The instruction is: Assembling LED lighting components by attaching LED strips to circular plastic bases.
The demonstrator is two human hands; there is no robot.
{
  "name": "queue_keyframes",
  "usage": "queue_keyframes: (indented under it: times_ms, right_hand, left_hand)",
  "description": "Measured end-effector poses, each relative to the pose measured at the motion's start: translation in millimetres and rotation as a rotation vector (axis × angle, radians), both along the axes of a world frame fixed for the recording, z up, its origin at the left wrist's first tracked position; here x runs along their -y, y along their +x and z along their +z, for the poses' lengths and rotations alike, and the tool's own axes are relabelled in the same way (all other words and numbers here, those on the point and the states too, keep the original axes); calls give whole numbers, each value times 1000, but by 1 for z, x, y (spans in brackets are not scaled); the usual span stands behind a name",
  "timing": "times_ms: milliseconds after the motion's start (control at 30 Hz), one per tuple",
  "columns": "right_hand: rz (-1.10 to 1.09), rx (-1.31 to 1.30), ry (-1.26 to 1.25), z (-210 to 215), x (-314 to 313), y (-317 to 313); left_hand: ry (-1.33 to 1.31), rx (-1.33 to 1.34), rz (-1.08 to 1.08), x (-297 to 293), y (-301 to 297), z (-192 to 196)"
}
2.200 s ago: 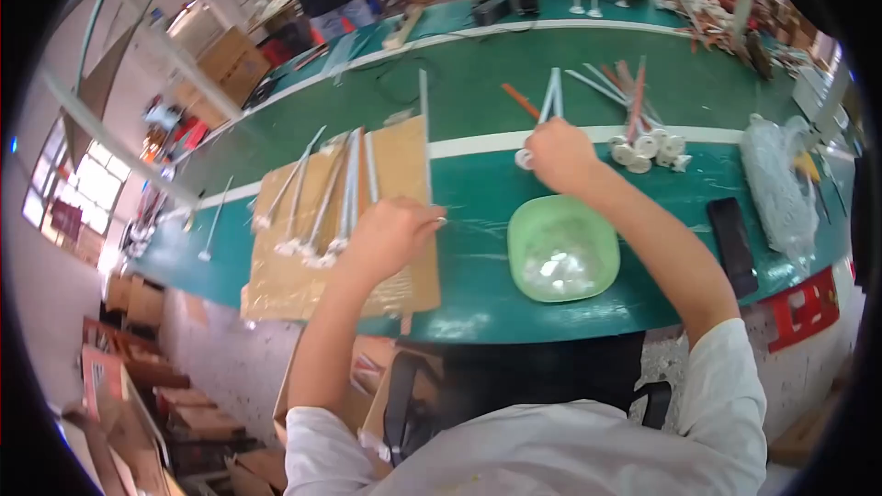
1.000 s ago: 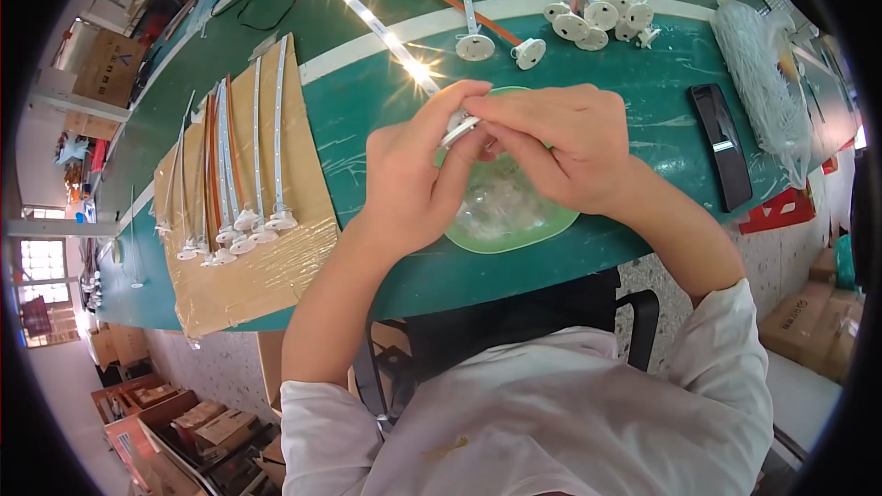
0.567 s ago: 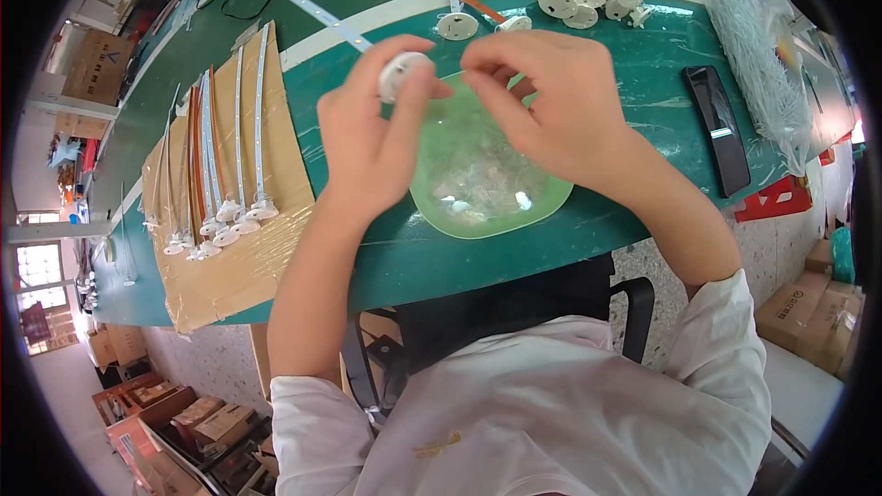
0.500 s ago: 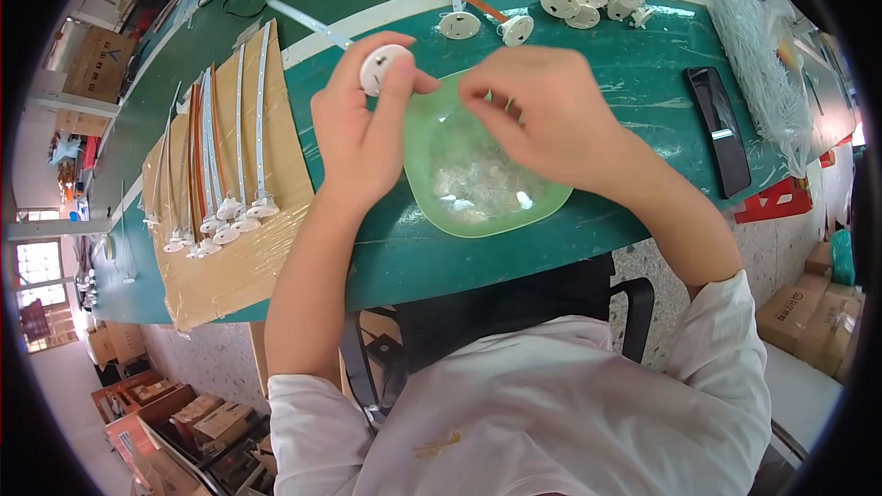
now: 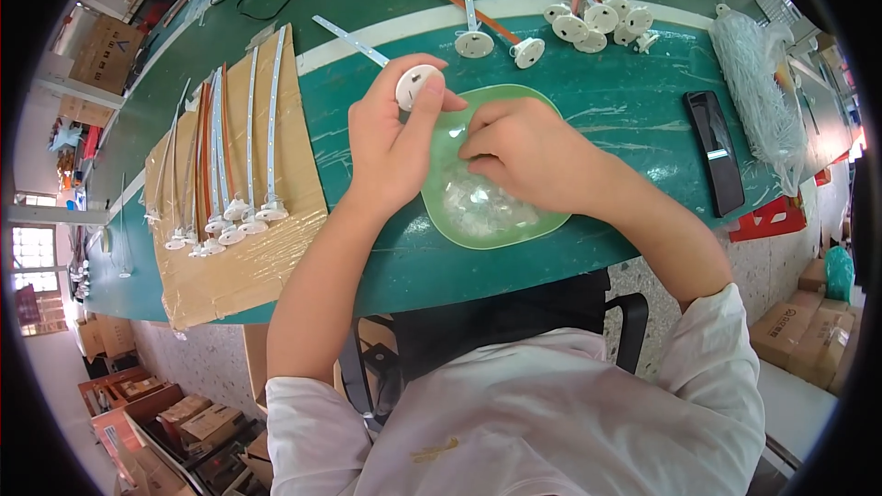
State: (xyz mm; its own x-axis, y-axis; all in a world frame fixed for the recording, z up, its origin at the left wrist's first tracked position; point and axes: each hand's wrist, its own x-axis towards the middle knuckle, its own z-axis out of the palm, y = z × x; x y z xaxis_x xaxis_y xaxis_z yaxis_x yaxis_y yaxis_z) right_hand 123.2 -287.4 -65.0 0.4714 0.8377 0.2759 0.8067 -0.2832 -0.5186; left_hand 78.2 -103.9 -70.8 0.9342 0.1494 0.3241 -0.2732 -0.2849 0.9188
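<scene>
My left hand [image 5: 390,142] grips a white round disc [image 5: 416,85] fixed to the end of a long white strip [image 5: 349,39] that runs up and left over the green table. My right hand [image 5: 524,156] reaches down into a pale green plastic bowl [image 5: 450,220] with its fingers curled over small clear parts [image 5: 482,207] inside; whether it holds one is hidden. The bowl sits at the table's near edge, right beside my left hand.
A brown cardboard sheet [image 5: 276,248] on the left carries several finished strips with discs [image 5: 220,220]. More discs on strips [image 5: 588,18] lie at the far side. A black phone [image 5: 714,152] and a bag of white ties [image 5: 758,96] lie to the right.
My left hand has kept the disc and strip and moved slightly lower. My right hand has dropped from the disc down into the green bowl.
</scene>
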Motion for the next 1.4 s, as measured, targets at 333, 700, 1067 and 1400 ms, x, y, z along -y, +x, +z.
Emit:
queue_keyframes:
  times_ms: [333,700,1067,1400]
  right_hand:
    - [-236,-161,669,40,6,-15]
    - [-73,-39,800,38,6,-15]
    - [-73,12,802,35,3,-18]
    - [-35,271,742,37,8,-14]
  left_hand:
    - [-267,137,-351,3,-10,16]
    - [-379,153,-538,25,-26,31]
    - [-438,131,-599,25,-29,29]
    - [-501,130,-651,23,-28,29]
